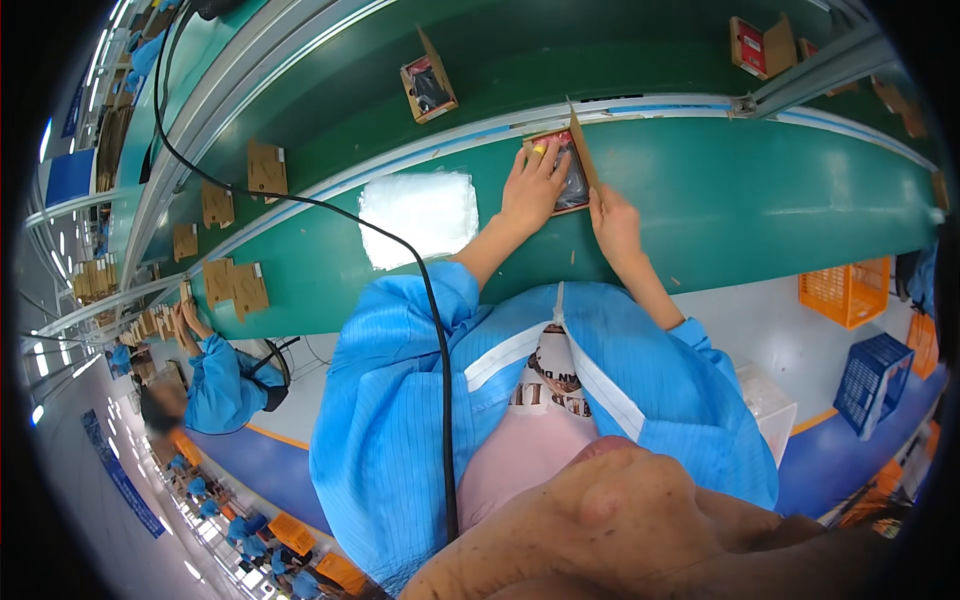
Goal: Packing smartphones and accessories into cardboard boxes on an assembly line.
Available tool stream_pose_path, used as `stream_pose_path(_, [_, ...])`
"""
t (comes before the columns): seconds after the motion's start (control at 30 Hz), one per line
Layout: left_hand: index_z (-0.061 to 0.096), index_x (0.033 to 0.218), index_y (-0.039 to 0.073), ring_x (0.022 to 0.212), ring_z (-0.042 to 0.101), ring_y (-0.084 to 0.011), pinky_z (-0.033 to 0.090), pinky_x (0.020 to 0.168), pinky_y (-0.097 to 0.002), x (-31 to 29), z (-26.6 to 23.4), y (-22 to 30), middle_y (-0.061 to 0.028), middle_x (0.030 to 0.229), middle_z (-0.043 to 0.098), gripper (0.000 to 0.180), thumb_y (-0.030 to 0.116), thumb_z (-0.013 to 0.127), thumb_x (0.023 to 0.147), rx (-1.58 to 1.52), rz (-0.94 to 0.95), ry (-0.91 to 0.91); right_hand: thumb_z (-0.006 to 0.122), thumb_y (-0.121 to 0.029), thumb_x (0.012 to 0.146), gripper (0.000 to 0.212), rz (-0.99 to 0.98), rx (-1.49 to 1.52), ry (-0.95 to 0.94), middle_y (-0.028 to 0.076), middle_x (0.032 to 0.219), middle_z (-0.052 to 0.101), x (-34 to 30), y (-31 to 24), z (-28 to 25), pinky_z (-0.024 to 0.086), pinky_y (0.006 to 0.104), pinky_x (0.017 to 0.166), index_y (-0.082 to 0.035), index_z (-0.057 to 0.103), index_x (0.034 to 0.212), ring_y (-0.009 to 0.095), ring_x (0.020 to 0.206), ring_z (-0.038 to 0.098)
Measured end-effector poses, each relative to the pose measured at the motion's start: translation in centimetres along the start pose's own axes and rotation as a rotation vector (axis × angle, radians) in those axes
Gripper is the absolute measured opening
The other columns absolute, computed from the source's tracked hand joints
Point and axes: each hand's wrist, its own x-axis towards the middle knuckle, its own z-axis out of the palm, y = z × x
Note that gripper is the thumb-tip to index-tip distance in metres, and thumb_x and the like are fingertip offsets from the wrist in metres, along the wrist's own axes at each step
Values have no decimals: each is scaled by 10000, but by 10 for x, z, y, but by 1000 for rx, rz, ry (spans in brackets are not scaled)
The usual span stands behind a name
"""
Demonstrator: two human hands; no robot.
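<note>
On the green worktop in front of me stands a small cardboard box (583, 152) with its lid raised on the right side. Inside it lies a dark item in clear plastic (574, 188), with something red at the far end. My left hand (534, 187) rests over the box's left part, fingers stretched onto the contents; a yellow band circles one finger. At the near right corner my right hand (614, 222) holds the box by its lid edge, thumb up along the cardboard. My left hand covers part of the contents.
A white sheet (418, 220) lies left of the box. Beyond a metal rail, an open box (430, 88) and a box with red contents (762, 48) sit on a green belt. A black cable (400, 240) hangs across my view. At left a co-worker (225, 385) works.
</note>
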Motion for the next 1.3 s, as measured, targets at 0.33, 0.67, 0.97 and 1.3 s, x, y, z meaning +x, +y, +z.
stream_pose_path(0.33, [491,1209,-13,1192,414,-380,327,1004,-478,-22,1,-1,-207,1296,447,430,87,587,802,-343,-348,247,546,-191,894,203,145,250,-20,237,728,608,29,28,-1,489,459,567,2,606,915,411,653,597])
stream_pose_path(0.67, [426,1266,-53,1256,356,-418,293,1056,-483,6,43,18,-233,1352,390,470,116,563,850,-339,-254,133,624,-265,824,512,121,453,187,249,1153,569,188,48,23,477,389,868,66,524,1202,362,1057,557])
stream_pose_path(0.97, [461,1261,-21,1291,333,-391,254,1076,-495,19,47,8,-233,1394,353,475,211,548,857,-176,-225,-24,644,-325,814,791,517,-49,536,382,1330,346,214,221,-36,237,422,1101,216,296,1276,447,1275,336])
stream_pose_path(1.3, [474,1269,10,1314,322,-361,252,1078,-497,12,36,11,-207,1412,344,499,235,565,833,-216,-245,-39,587,-357,838,449,783,-173,545,265,983,630,284,299,-89,492,462,811,35,609,1056,447,899,604])
